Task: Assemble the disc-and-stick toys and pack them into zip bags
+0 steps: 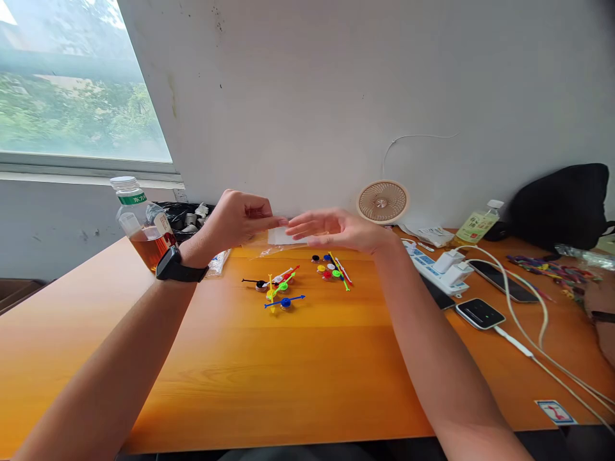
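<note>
A clear plastic wrapper with a white panel is near the middle of the table's far edge, just below the fingertips of both hands; whether it lies on the table or is held up cannot be told. The left hand is mostly curled, thumb and forefinger brought together, but whether anything is pinched there is unclear. The right hand is loosely open, fingers stretched towards the left fingertips, with no grip visible. Nearer the near edge than the wrapper sits a cluster of coloured arrow spinners, and to its right a smaller group of discs and arrows. A bottle of amber drink stands towards the far left corner. A round fan is at the far edge, and a power strip lies towards the right edge, near a black bag by the far right corner.
</note>
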Motion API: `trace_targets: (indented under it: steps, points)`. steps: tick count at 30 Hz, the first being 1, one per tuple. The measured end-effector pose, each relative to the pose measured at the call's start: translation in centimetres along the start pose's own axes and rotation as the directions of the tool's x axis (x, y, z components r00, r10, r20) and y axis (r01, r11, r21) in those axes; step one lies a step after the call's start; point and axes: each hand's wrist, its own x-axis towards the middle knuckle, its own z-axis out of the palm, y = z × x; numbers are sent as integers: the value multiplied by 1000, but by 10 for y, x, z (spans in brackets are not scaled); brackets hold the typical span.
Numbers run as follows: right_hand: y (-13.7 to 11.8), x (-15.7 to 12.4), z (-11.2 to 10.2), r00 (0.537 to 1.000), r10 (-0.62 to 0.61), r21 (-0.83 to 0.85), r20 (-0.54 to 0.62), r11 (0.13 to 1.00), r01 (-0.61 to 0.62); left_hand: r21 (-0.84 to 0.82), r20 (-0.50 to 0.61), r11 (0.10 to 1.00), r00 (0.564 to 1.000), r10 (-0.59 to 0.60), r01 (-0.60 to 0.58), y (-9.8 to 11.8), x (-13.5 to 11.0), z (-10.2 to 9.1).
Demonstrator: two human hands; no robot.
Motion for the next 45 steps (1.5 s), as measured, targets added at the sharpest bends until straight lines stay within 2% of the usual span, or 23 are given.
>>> trace_targets:
  steps: [2,4,9,12,16,18,19,21,24,30,31,32,37,39,42,45]
  points:
    - [4,0,2,991,-8,29,133,1000,4,7,-27,1000,999,22,-22,3,-1,1]
    - [7,1,4,976,-24,32,218,999,18,13,-48,999,998,45,-45,5,-1,2]
    - [7,3,9,955,27,-65,295,998,-8,22,-87,997,993,78,-76,11,-2,2]
    - [4,3,9,943,48,-80,328,997,-23,15,-98,998,994,58,-56,12,-1,-2]
    - [1,3,9,946,56,-19,318,998,-53,-55,-2,998,1000,-30,29,7,-2,-17]
    - [1,4,9,953,57,-4,297,998,-58,-131,91,988,994,-67,79,-1,-3,-27]
    - [2,5,10,956,56,-9,289,998,-55,-174,172,979,982,-78,108,-7,-4,-33]
    - [2,9,13,959,44,-41,281,999,-34,-243,353,956,933,-68,162,-18,-7,-42]
    - [0,14,21,968,16,-130,252,991,17,-214,592,947,803,-69,238,-31,-10,-45]
    - [-9,17,33,969,-9,-258,246,963,74,-134,840,952,541,-37,274,-27,-8,-19]
    - [-11,16,33,968,1,-267,252,961,68,-139,860,952,510,-21,274,-25,-8,-15]
    - [-12,16,33,967,10,-276,253,959,62,-148,867,952,498,-6,269,-23,-7,-12]
    - [-4,13,23,978,31,-334,208,942,42,-88,819,973,572,-52,215,-30,-9,-12]
    - [8,13,15,986,54,-357,161,934,7,31,804,983,580,-132,181,-41,-11,-16]
    - [34,19,5,994,106,-399,32,913,-85,286,716,940,610,-339,186,-63,-14,-21]
    - [65,29,4,980,189,-473,-62,859,-195,389,659,893,610,-440,224,-81,-17,-27]
